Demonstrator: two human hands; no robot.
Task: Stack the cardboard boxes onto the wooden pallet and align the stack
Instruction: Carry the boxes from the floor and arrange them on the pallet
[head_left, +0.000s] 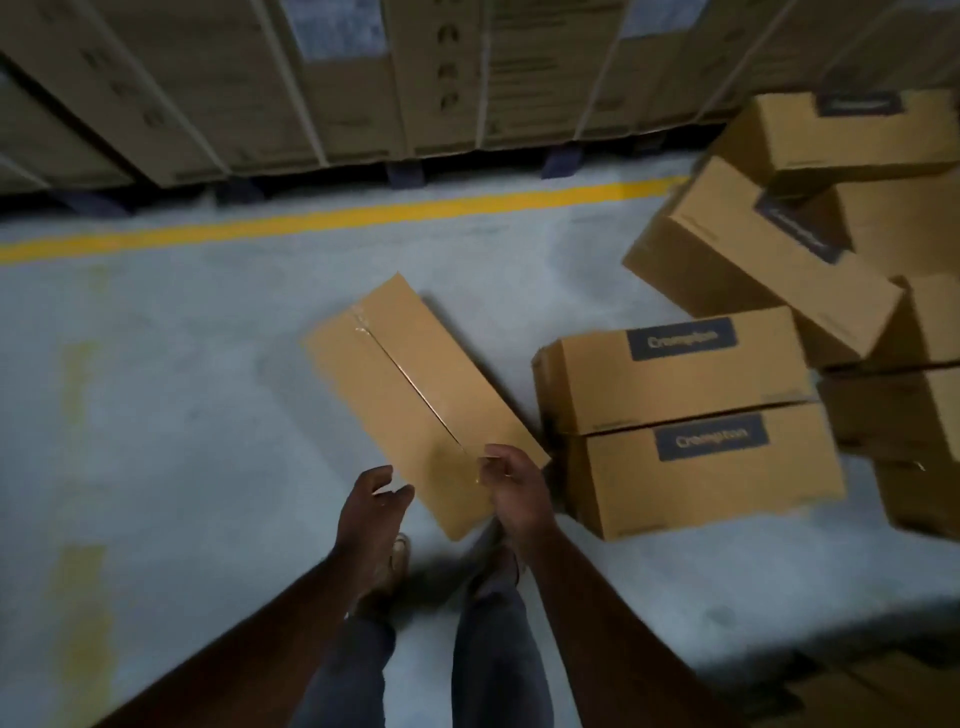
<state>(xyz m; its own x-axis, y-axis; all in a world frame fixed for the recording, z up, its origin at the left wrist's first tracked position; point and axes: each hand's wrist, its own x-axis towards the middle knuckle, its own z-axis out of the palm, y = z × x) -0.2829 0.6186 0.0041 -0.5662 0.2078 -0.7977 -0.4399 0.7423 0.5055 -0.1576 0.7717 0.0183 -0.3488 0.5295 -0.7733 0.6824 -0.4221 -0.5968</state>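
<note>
Between the two hands and reaching away from them lies a long cardboard box (415, 400), flat on the grey floor (182, 415), its long axis running from the near right corner up and leftward, the taped seam along that same line. Its near end sits just ahead of the right hand (511, 488), whose curled fingers seem to pinch the seam edge, though blur makes contact hard to judge. At the box's near left edge hovers the left hand (374, 501), fingers loosely spread, holding nothing. Left of that hand the floor is bare out to a yellow line (332, 213). Right of the right hand, two labelled boxes (691, 431) are stacked, with a jumbled pile (779, 249) beyond, cut off by the frame. Far ahead stands a wall of strapped cartons (363, 78). No pallet is made out
</note>
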